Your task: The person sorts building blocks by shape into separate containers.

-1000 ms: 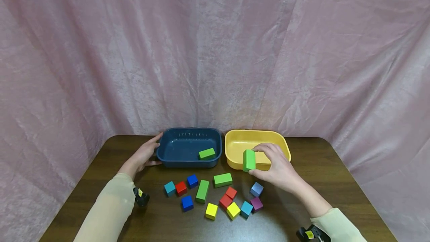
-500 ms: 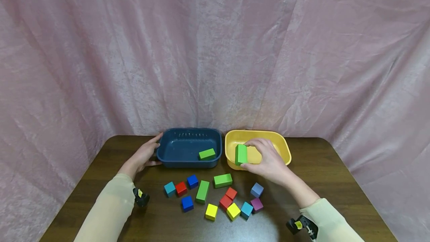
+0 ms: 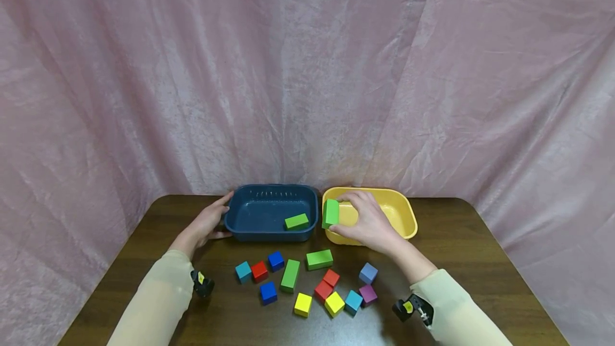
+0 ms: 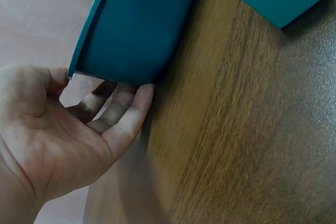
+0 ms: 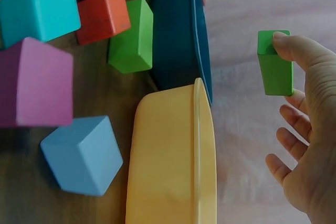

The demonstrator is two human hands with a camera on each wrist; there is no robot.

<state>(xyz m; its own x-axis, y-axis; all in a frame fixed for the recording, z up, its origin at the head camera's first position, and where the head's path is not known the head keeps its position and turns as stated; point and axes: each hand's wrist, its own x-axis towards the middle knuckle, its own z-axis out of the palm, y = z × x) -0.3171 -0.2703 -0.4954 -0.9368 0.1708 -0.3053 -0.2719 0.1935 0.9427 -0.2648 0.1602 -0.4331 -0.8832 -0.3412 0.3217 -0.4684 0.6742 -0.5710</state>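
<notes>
My right hand pinches a green rectangular block upright between thumb and fingers, raised over the left end of the yellow basin. In the right wrist view the thumb lies on one end of this green block, the other fingers loosely bent. My left hand rests against the left end of the dark blue basin; in the left wrist view its fingertips touch the basin's wall and the thumb tip is at the rim. Another green block lies inside the blue basin.
In front of the basins lie two green blocks, with several loose cubes, among them a yellow cube, a blue cube, a red cube and a purple cube. A pink curtain hangs behind the wooden table.
My right hand has carried the green block leftward and slightly back, from the yellow basin's front to its left end. The left hand stays at the blue basin.
</notes>
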